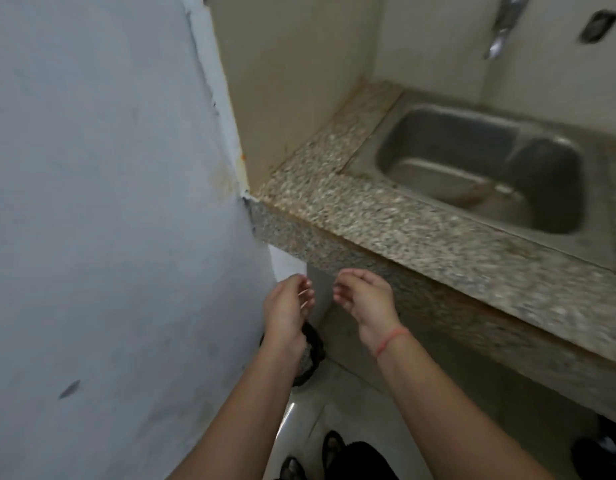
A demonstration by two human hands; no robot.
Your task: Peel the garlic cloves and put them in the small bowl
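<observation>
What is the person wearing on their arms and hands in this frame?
No sleeves are in view; both arms are bare down to the frame's edge. The right hand has a thin reddish-orange string bracelet around its wrist. The left hand shows no glove, watch or ring, though fine detail is slightly blurred.

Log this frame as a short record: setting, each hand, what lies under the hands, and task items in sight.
setting: speckled granite counter with a stainless steel sink set in it; a metal tap on the wall above
left hand: fingers loosely curled, nothing seen in it, held below the counter's front edge
right hand: the same, close beside the left without touching; thin red string bracelet on the wrist
under the hands: black object on the floor, partly hidden by the left forearm; too blurred to identify
task items: none in view
</observation>
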